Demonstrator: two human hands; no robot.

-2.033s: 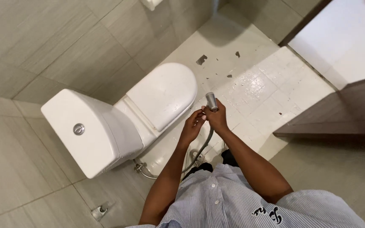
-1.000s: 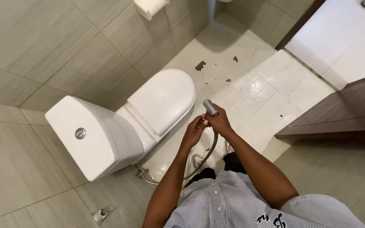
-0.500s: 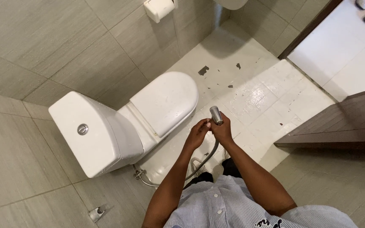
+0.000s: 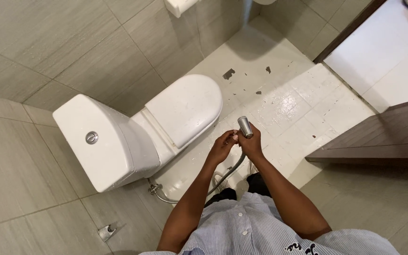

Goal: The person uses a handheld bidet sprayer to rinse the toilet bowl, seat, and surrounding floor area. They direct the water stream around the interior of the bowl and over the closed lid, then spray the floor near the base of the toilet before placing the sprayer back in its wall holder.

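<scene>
My right hand (image 4: 251, 144) grips a chrome bidet sprayer (image 4: 244, 126), its nozzle pointing up and away over the floor. My left hand (image 4: 222, 145) touches the sprayer's handle just below the head, fingers curled against it. A silver hose (image 4: 227, 174) runs from the sprayer down between my arms toward a wall valve. A white toilet (image 4: 185, 111) with its lid shut stands just left of my hands, its tank (image 4: 102, 144) with a round flush button nearer the wall.
White wet floor tiles (image 4: 289, 104) with dark chipped patches lie beyond my hands. A paper holder (image 4: 180, 5) hangs on the grey tiled wall at the top. A brown door (image 4: 383, 137) stands at the right. A metal bracket (image 4: 106, 232) sits on the wall at bottom left.
My hands stay together on the sprayer. The view has shifted slightly, so the toilet and hands sit a little lower and further right in frame.
</scene>
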